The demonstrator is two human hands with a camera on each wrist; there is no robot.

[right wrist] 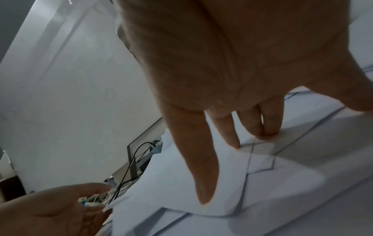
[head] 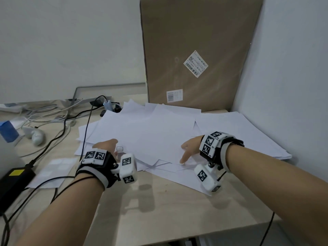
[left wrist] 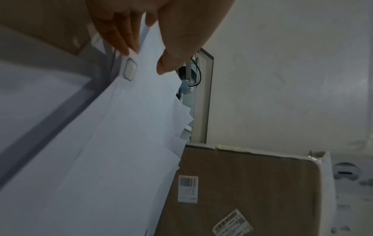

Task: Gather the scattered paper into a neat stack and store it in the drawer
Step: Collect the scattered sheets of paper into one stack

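Note:
Several white paper sheets (head: 150,132) lie spread and overlapping across the light wooden desk (head: 159,206). My left hand (head: 106,145) is at the pile's left edge. In the left wrist view this hand (left wrist: 146,60) pinches the edge of some sheets (left wrist: 101,143) between thumb and fingers and lifts them a little. My right hand (head: 189,150) is over the pile's near right part. Seen from the right wrist, it (right wrist: 238,143) has straight fingers, and the fingertips (right wrist: 264,134) press down on the paper (right wrist: 181,199). No drawer is in view.
A tall cardboard box (head: 198,50) leans against the wall behind the paper. Cables (head: 58,118), a black power adapter (head: 14,178) and a blue object (head: 8,132) crowd the desk's left side. A white wall (head: 292,68) bounds the right. The desk's front edge (head: 177,233) is near me.

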